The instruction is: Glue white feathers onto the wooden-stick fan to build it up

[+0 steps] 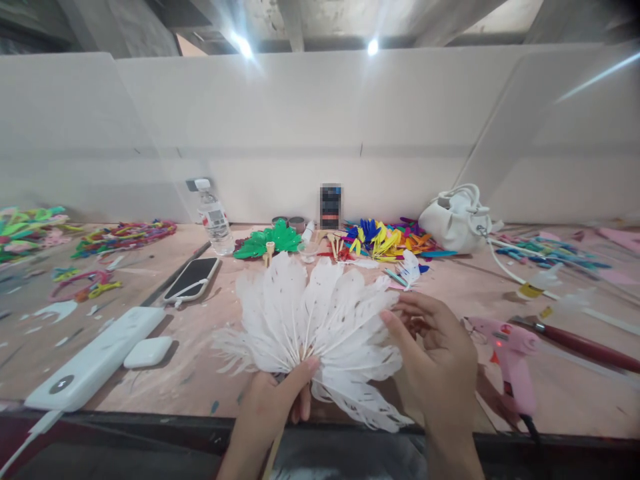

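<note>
A fan of white feathers (310,320) is spread over the front of the wooden table (240,373). My left hand (277,403) grips the fan at its base, where the quills meet, thumb pressed on the front. My right hand (435,353) is at the fan's right edge, its fingers curled against the outermost feathers. A thin wooden stick runs down from the fan's base under my left hand.
A pink glue gun (510,360) lies right of my right hand, beside a red-handled tool (585,347). Left are a white power bank (95,360), an earbud case (148,352) and a phone (193,279). Behind stand a water bottle (214,220), green feathers (267,241), coloured feathers (387,240) and a white bag (457,220).
</note>
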A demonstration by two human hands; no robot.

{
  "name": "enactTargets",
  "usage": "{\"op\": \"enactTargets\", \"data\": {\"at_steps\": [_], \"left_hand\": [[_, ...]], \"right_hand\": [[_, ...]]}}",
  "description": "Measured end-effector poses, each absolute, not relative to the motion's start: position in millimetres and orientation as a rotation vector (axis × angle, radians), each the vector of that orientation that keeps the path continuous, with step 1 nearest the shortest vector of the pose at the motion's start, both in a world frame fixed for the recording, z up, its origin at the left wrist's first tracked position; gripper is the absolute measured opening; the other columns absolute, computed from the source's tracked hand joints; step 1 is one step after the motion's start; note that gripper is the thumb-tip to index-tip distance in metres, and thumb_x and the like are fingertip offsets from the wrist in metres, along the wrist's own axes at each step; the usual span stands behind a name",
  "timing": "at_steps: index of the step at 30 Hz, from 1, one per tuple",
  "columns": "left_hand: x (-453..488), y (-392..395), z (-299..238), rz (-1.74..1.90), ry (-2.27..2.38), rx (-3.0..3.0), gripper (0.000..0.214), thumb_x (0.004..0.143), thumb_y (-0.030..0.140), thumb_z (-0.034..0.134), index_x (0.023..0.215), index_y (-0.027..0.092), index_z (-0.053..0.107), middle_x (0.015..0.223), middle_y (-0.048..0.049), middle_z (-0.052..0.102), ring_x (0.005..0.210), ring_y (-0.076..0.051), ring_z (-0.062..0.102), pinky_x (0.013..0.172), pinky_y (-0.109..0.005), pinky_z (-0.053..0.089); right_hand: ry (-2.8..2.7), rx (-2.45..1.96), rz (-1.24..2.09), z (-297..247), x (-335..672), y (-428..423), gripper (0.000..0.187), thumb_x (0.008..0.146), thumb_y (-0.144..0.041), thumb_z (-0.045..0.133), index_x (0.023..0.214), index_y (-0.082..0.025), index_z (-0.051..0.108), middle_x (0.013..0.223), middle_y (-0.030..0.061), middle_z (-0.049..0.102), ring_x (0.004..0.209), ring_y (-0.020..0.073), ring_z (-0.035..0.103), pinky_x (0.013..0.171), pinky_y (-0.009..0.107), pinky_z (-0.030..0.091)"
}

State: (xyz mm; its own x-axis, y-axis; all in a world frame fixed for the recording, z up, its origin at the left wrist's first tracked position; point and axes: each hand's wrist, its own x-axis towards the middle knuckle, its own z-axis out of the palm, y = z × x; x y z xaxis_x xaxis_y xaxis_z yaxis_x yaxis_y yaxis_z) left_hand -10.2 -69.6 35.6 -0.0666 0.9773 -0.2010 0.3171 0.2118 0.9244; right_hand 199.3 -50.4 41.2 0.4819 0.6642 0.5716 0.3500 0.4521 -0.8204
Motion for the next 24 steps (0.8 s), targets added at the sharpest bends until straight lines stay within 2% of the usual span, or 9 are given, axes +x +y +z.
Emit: {"op": "enactTargets", "data": {"at_steps": [4, 11, 16, 20, 24], "left_hand": [[-14, -66, 33, 0.867, 1.598, 1.293, 0.068, 0.084, 0.064, 0.062, 0.030, 0.024, 0.053, 0.033, -0.0027, 0.049, 0.038, -0.014, 0.047, 0.049, -0.028, 0.038], [-13, -65, 36, 0.925, 1.595, 1.262, 0.066, 0.083, 0.062, 0.062, 0.030, 0.025, 0.051, 0.032, -0.0013, 0.044, 0.036, -0.014, 0.045, 0.046, -0.027, 0.036], [-8, -70, 44, 1.020, 1.557, 1.177, 0.063, 0.080, 0.061, 0.064, 0.030, 0.024, 0.052, 0.034, -0.0017, 0.047, 0.038, -0.013, 0.044, 0.047, -0.027, 0.036], [-7, -72, 47, 1.003, 1.548, 1.191, 0.062, 0.078, 0.061, 0.063, 0.029, 0.024, 0.053, 0.033, -0.0006, 0.043, 0.037, -0.012, 0.040, 0.047, -0.028, 0.035], [-9, -71, 47, 0.984, 1.553, 1.214, 0.062, 0.079, 0.061, 0.062, 0.029, 0.024, 0.055, 0.033, -0.0012, 0.045, 0.037, -0.013, 0.042, 0.048, -0.028, 0.035]], "right_hand": [[-1.035, -1.093, 0.291, 44, 201, -48, 0.027, 0.088, -0.038, 0.080, 0.110, -0.023, 0.074, 0.103, 0.0069, 0.077, 0.089, 0.0199, 0.071, 0.073, 0.030, 0.056], [-1.009, -1.113, 0.266, 44, 200, -50, 0.022, 0.093, -0.041, 0.073, 0.105, -0.023, 0.074, 0.105, 0.0067, 0.074, 0.092, 0.0213, 0.069, 0.074, 0.031, 0.055], [-1.172, -1.115, 0.326, 35, 205, -47, 0.022, 0.096, -0.040, 0.071, 0.111, -0.025, 0.074, 0.115, 0.0072, 0.071, 0.097, 0.0224, 0.065, 0.079, 0.033, 0.053], [-1.317, -1.150, 0.256, 32, 205, -45, 0.023, 0.092, -0.043, 0.074, 0.107, -0.025, 0.078, 0.116, 0.0090, 0.068, 0.094, 0.0235, 0.063, 0.080, 0.036, 0.052], [-1.275, -1.166, 0.262, 28, 203, -42, 0.025, 0.091, -0.043, 0.076, 0.107, -0.024, 0.076, 0.114, 0.0089, 0.067, 0.088, 0.0217, 0.062, 0.075, 0.035, 0.052]]}}
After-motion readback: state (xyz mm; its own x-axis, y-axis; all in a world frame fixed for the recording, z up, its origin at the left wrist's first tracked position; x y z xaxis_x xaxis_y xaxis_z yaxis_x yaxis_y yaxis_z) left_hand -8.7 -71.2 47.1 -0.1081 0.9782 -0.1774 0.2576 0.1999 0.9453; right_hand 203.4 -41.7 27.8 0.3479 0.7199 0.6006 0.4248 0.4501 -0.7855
